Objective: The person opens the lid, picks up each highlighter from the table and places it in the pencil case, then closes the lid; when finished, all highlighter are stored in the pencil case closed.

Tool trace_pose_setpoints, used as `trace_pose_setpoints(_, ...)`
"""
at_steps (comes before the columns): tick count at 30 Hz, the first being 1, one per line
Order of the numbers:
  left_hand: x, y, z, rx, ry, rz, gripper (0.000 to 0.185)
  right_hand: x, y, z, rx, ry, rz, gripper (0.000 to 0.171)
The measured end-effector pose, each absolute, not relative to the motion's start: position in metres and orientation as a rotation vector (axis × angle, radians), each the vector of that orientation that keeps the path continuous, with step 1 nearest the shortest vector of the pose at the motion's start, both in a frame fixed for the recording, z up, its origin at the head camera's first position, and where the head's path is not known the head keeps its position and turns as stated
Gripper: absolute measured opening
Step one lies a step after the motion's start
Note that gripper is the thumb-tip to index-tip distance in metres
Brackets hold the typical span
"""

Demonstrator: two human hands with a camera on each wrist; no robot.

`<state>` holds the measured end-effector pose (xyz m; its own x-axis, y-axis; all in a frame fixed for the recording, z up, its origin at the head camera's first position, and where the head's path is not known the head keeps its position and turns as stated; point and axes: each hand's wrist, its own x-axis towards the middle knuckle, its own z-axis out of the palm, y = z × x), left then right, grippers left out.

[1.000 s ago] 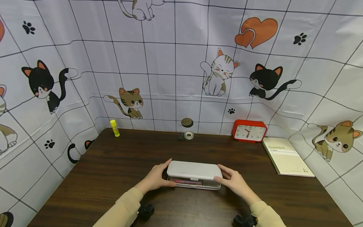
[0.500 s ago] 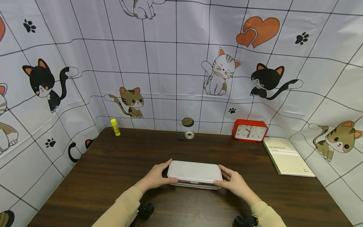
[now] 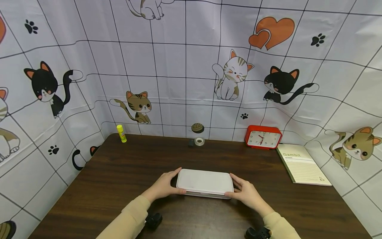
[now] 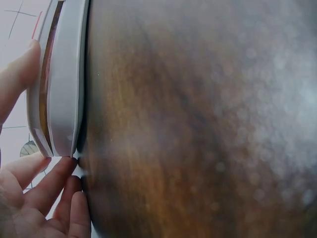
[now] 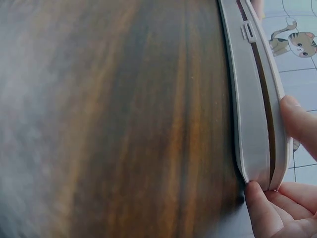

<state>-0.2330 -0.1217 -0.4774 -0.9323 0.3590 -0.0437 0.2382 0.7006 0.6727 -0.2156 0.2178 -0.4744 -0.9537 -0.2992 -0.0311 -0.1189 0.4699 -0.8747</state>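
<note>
My left hand [image 3: 163, 187] grips left end of white case [image 3: 204, 183], thumb on lid, fingers curled at corner. My right hand [image 3: 246, 192] pinches right end same way. Case flat on dark wooden table [image 3: 119, 172], near front edge, centred; lid lowered, thin gap visible in wrist views. Behind: tape roll [image 3: 199, 141], red clock [image 3: 263, 138], notebook [image 3: 301, 164] at right, glue stick [image 3: 121, 133] at far left corner.

Along the dark wooden desk [image 3: 119, 172] rear edge: yellow glue stick [image 3: 121, 133], clear tape roll [image 3: 199, 141], red rectangular alarm clock [image 3: 263, 137]. Cream paper notebook [image 3: 302, 165] lies right.
</note>
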Motion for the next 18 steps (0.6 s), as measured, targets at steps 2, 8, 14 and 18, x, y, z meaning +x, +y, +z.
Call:
trace_pose_setpoints(2,-0.233,-0.1213,-0.4776,0.484,2.738,1.046,0.096,-0.2153,0.2175,-0.4746,-0.362,2.539,-1.483,0.088)
trace_pose_setpoints(8,-0.233,-0.12,-0.4777,0.478,2.737,1.057,0.097,-0.215,0.2177,-0.4756,-0.355,2.541,-1.479,0.089)
trace_pose_setpoints(14,-0.2334,-0.1191,-0.4772,0.459,2.719,1.097,0.096,-0.2156,0.2179,-0.4782,-0.334,2.526,-1.498,0.091)
trace_pose_setpoints(18,-0.2329,-0.1186,-0.4761,0.453,2.717,1.098,0.096,-0.2157,0.2181,-0.4787,-0.327,2.499,-1.522,0.093)
